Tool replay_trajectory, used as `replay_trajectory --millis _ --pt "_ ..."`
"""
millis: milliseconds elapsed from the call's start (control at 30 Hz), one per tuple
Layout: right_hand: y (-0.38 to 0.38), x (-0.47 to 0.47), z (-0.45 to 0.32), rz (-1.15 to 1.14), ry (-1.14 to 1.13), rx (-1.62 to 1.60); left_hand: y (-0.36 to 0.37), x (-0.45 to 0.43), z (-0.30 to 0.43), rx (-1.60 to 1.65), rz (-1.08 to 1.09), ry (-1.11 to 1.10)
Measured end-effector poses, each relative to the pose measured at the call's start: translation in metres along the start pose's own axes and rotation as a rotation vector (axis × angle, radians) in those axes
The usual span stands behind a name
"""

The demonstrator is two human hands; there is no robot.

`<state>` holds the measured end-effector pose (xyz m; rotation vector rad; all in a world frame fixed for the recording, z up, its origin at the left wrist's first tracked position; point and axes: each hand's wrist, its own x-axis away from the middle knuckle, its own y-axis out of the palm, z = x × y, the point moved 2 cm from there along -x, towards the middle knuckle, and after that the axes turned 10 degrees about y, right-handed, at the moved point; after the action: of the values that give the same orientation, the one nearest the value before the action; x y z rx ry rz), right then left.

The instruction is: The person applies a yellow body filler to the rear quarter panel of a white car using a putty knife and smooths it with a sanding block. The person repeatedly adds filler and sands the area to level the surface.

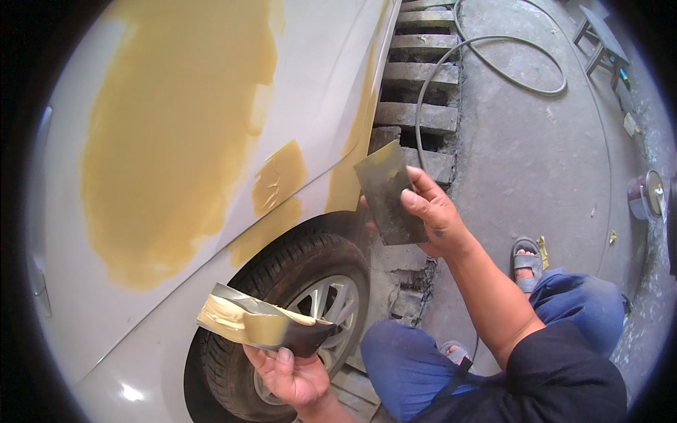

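My left hand (291,376) holds a dark, bent spreader plate (307,334) that carries a thick mass of pale yellow body filler (225,317). Above and to the right, my right hand (436,211) grips a flat, dark rectangular spreader (389,193) with yellowish smears near its top corner. Both hands are in front of a light-coloured car body panel (69,301). A large smooth patch of yellow filler (169,148) covers much of the panel. A smaller, ridged filler patch (279,177) lies by the panel seam, with more filler along the wheel arch (270,227).
The car wheel (322,296) is below the arch. A slatted drain cover (423,74) runs beside the car. A grey hose (529,39) loops over the concrete floor (534,137). A stool (600,34) and a can (646,194) stand at the right.
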<state>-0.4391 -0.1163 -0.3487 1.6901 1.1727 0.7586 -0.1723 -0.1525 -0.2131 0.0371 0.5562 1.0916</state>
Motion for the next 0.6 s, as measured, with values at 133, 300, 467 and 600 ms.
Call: replay_trajectory --millis 133,300,467,600 --pt "0.000 -0.004 -0.007 0.043 -0.161 0.130 -0.004 0.007 0.004 -0.075 0.148 -0.024" --pt "-0.002 -0.007 -0.008 0.022 -0.305 0.240 -0.025 0.004 0.011 0.001 -0.002 0.040" --pt "0.012 -0.021 -0.009 0.129 -0.646 0.854 -0.054 -0.002 0.025 0.020 -0.049 0.098" --pt "0.039 -0.039 -0.012 0.154 -0.877 1.163 -0.055 0.001 0.025 0.024 -0.003 0.127"
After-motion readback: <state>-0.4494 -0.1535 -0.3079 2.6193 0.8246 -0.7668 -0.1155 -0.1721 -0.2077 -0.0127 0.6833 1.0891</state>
